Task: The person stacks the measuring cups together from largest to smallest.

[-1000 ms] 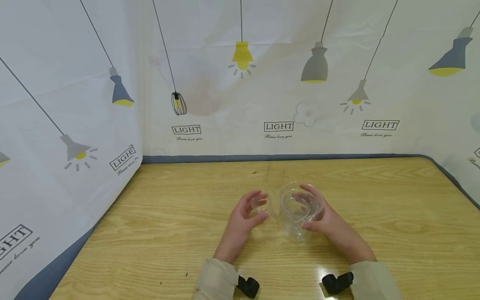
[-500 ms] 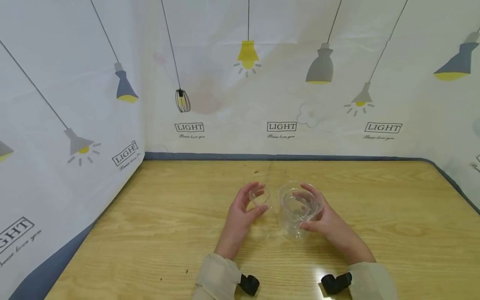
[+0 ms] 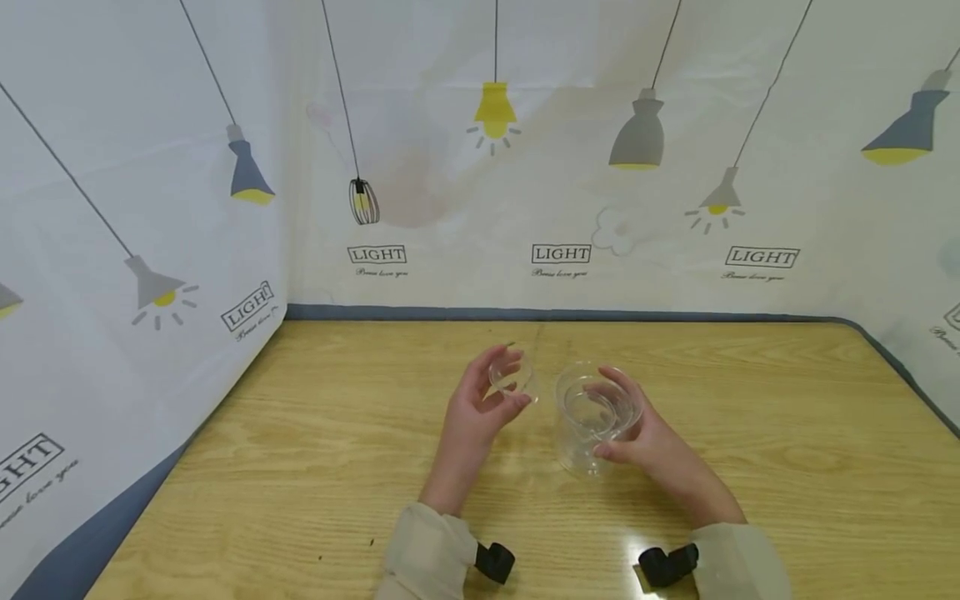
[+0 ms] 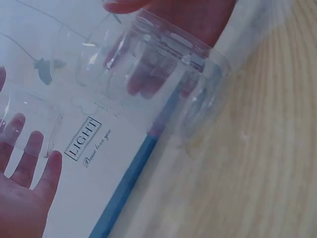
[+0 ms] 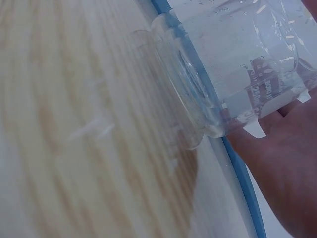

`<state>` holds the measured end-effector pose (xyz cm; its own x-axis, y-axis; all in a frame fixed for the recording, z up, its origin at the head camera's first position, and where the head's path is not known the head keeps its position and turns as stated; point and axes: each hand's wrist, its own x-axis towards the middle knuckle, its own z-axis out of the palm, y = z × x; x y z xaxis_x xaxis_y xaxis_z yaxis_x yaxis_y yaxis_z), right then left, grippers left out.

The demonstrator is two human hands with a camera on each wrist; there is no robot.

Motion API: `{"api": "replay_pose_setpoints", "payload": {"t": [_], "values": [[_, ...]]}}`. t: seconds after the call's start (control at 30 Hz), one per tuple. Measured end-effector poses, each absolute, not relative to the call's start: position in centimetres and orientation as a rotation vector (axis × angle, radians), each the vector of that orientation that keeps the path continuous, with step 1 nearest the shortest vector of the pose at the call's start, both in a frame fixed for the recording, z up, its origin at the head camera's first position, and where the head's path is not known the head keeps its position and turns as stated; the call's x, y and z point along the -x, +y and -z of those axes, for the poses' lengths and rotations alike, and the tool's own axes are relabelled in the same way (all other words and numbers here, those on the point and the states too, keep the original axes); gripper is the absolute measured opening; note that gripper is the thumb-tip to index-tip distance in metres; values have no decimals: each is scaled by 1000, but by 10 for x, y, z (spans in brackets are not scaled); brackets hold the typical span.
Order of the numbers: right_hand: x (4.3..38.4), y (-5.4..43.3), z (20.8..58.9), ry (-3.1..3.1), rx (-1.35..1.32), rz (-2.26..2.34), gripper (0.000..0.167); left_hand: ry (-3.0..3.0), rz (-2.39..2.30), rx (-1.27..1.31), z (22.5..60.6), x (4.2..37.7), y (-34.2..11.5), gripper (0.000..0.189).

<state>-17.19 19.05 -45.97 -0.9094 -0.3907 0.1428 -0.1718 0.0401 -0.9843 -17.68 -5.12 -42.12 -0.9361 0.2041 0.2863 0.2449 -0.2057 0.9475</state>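
My left hand [image 3: 474, 400] holds a small clear cup [image 3: 522, 377] between thumb and fingers, above the table and tilted. The left wrist view shows its fingers spread along the wall of the small cup [image 4: 34, 116]. To the right, my right hand [image 3: 648, 437] grips a larger clear cylindrical container [image 3: 579, 446], thumb on the near side and fingers round the far side. This container stands upright, its round mouth facing up. In the right wrist view, the ridged base of the container [image 5: 218, 64] is right at the table top. A small gap separates the two vessels.
The wood-grain table [image 3: 300, 467] carries a few small dark specks. Behind and beside it hangs a white cloth [image 3: 450, 183] printed with lamps, its blue border along the table's edge. A black wrist device [image 3: 495, 563] sits at each sleeve.
My left hand has risen and moved farther from me with the small cup, which has tilted. The right hand and the container have stayed nearly in place.
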Motion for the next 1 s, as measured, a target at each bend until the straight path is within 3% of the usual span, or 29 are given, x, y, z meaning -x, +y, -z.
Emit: {"api": "replay_pose_setpoints", "payload": {"t": [0.8, 1.0], "values": [[170, 190, 459, 2167, 550, 1940, 89, -2080, 2202, 732, 361, 160, -30, 55], [170, 193, 459, 2207, 484, 1890, 87, -2202, 2163, 638, 355, 156, -14, 53]]}}
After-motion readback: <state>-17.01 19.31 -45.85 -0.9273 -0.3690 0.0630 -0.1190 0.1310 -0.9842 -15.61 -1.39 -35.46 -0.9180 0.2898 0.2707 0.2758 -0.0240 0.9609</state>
